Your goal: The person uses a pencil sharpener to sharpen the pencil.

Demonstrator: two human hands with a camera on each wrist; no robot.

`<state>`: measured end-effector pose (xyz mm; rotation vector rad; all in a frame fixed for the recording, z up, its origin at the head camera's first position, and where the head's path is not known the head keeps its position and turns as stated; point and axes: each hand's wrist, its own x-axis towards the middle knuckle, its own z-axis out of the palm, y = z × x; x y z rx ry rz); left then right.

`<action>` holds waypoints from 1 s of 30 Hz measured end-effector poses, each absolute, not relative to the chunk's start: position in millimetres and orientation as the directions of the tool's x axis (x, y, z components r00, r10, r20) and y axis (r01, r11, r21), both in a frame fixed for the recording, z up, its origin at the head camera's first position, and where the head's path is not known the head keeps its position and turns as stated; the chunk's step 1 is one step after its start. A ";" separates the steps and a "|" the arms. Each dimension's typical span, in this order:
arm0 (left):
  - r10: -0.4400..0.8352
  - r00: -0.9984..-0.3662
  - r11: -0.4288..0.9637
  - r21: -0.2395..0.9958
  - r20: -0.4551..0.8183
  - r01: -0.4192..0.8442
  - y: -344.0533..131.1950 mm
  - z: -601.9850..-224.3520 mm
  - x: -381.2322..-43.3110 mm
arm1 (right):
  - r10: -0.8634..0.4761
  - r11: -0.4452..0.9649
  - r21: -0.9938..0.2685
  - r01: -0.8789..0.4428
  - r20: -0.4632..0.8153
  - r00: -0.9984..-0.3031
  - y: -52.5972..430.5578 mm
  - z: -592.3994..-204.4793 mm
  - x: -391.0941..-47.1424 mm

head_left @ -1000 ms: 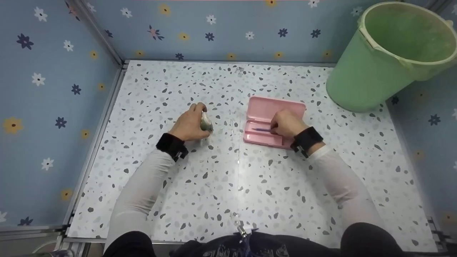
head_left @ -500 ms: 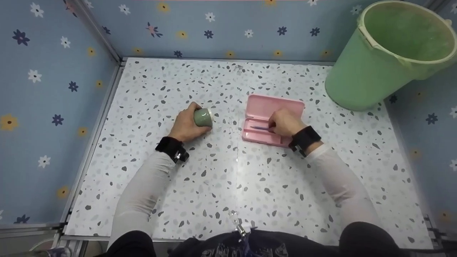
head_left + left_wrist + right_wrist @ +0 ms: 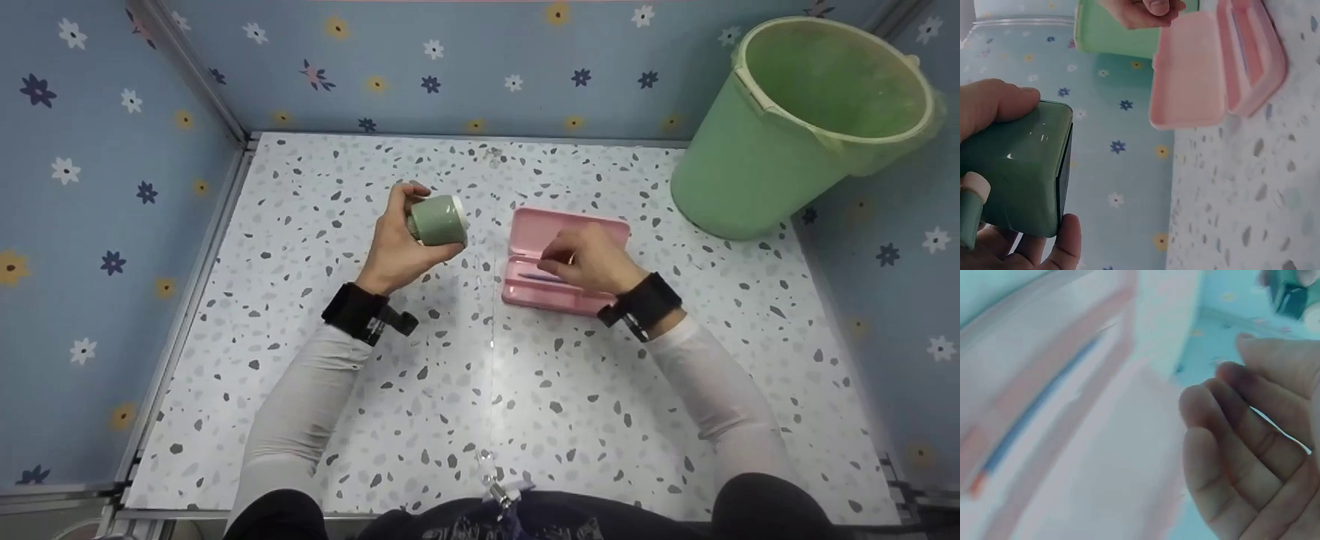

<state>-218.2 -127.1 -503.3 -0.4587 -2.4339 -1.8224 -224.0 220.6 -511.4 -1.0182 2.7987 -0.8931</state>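
Note:
My left hand [image 3: 391,251] grips a green pencil sharpener [image 3: 439,220] above the table, thumb on one side and fingers on the other. The left wrist view shows its glossy body and a small crank handle [image 3: 970,211] with a pale collar. To the right lies a pink pencil case [image 3: 531,232], its lid folded back. A blue pencil [image 3: 1044,402] with an orange end rests in the case's long compartment. Over the case is my right hand [image 3: 592,261], its fingers loosely curled with nothing between them, apart from the pencil.
A tall green bin [image 3: 750,165] with a pale rim and a liner stands at the back right. Blue flowered walls [image 3: 405,60] border the speckled white table [image 3: 420,420] at the back and sides.
My left hand has raised the sharpener and turned it so its side shows. My right hand has let go of the pencil, which stays in the case, and lifted slightly.

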 end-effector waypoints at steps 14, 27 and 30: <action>0.377 -0.877 0.097 0.929 0.297 0.356 -73.5 -472.1 -194.5 | -0.529 0.226 -0.767 -0.601 0.421 -0.736 191.9 -478.1 -203.2; 0.444 -0.843 0.178 0.892 0.304 0.416 -59.5 -485.8 -190.5 | -0.459 0.151 -0.855 -0.496 0.384 -0.801 191.1 -497.9 -195.4; 0.458 -0.832 0.167 0.890 0.312 0.425 -58.2 -486.1 -190.3 | -0.456 0.130 -0.858 -0.498 0.394 -0.798 192.0 -498.8 -195.0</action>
